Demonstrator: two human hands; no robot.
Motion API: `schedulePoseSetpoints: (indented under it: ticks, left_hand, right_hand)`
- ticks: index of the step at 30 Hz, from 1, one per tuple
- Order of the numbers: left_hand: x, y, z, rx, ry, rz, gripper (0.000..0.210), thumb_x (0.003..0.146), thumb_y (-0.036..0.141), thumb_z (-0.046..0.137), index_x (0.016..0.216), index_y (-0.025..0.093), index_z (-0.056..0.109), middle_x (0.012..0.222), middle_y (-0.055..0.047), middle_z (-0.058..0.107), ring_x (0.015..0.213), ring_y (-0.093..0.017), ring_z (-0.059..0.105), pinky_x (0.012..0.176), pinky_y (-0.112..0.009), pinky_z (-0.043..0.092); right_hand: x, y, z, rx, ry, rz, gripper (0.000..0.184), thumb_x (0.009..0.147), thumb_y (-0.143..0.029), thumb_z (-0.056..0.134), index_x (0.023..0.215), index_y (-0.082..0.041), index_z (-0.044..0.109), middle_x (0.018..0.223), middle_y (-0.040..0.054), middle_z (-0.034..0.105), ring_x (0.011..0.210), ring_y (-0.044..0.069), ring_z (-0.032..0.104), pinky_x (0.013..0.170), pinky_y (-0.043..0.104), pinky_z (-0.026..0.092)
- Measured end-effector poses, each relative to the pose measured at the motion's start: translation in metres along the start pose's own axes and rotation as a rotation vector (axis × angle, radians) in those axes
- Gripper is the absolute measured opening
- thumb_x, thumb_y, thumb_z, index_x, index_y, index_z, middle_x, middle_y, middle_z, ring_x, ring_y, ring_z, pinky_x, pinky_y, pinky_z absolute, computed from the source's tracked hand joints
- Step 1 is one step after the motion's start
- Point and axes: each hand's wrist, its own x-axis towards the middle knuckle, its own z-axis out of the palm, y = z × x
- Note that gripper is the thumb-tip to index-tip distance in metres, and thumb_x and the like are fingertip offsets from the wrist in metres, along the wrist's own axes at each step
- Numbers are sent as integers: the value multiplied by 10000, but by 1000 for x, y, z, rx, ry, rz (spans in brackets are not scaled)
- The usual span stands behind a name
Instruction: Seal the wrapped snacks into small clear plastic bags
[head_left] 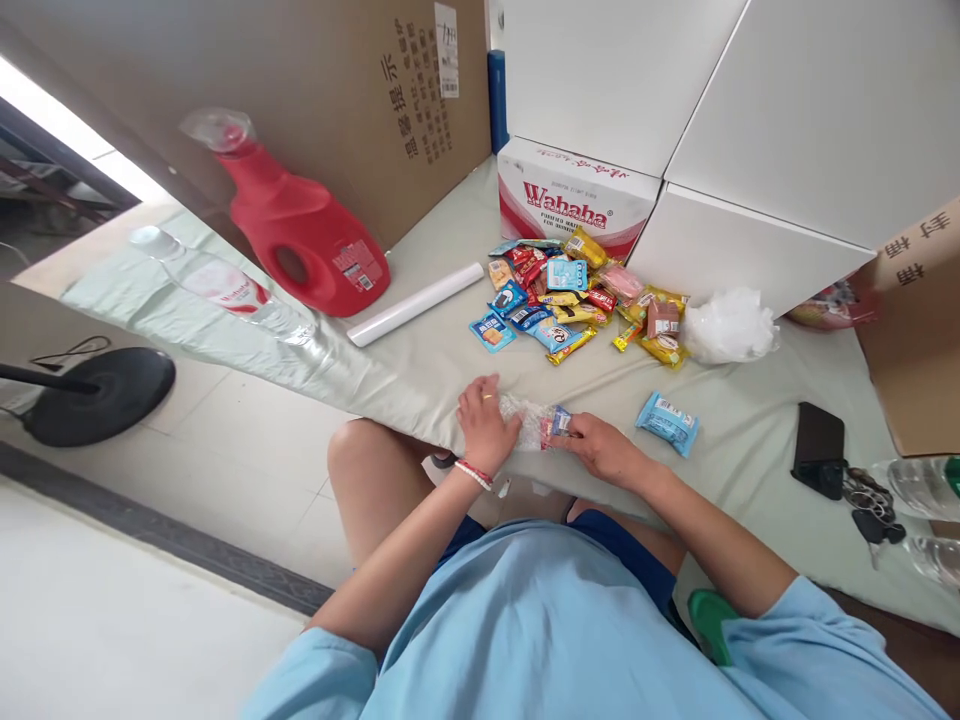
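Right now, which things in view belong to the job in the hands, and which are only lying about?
Likely in the job:
clear wrap at the left hand
blue-and-red packet at the right hand
perhaps the snack pile

Apparently just lying about:
red jug
water bottle
white roll
phone
keys

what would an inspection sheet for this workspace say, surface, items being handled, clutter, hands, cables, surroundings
Surface: pale green cloth, creased.
Job's things: clear crinkled wrap, blue-and-red packaging at its right end.
Clutter: snack packets piled; blue packet apart; red jug standing; white roll lying flat; black phone at right.
Hands: left hand on the wrap; right hand gripping the packaging.
Cables: apparent thin dark cord looped by a round black base on the floor.
Surroundings: Wahaha carton against white cabinets.
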Motion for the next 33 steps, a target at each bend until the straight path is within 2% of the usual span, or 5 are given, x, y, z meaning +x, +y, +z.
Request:
schedulePoseSetpoints:
  ticks: [8,13,16,22,33]
  left_hand:
    - [27,2,-41,-346,-373,-153,142,802,320,636,723,203,641,691,-31,666,730,-211,635,750,-344,490]
    - [9,36,-25,-1019,-574,-273,224,821,342,592,922,176,702,996,-87,761,857,-196,707,813,-346,556]
    - [-4,48,-5,-815,-584,-14,281,870,236,492,979,185,746,1234,-102,731,1169,-239,669,1053,-417,503]
    - [-24,51,7,-122,-466,482,399,887,117,505,1238,181,684,1455,-128,603,1381,-291,517,1144,-490,418]
    - [-43,52,10,21,-425,787,334,959,119,487,1223,185,680,1422,-164,613,1390,-315,504,1151,-553,386]
  right_hand:
    - [2,1,9,71,87,63,372,1007,-255,439,1133,-262,789,852,48,566,778,189,477,733,285,428]
    - [0,-13,2,34,109,18,388,944,-151,467,1168,-257,766,1018,88,626,932,231,543,854,360,478]
    - [-15,-12,-9,120,164,23,423,921,-134,461,1227,-259,726,1159,89,660,1063,239,581,945,382,491]
    - [-41,4,1,-139,480,633,333,957,-372,567,1175,-164,708,1106,161,663,1069,326,564,998,498,455]
    - [-11,-16,-7,126,465,536,146,964,-256,503,864,-229,606,806,28,656,739,189,591,705,290,443]
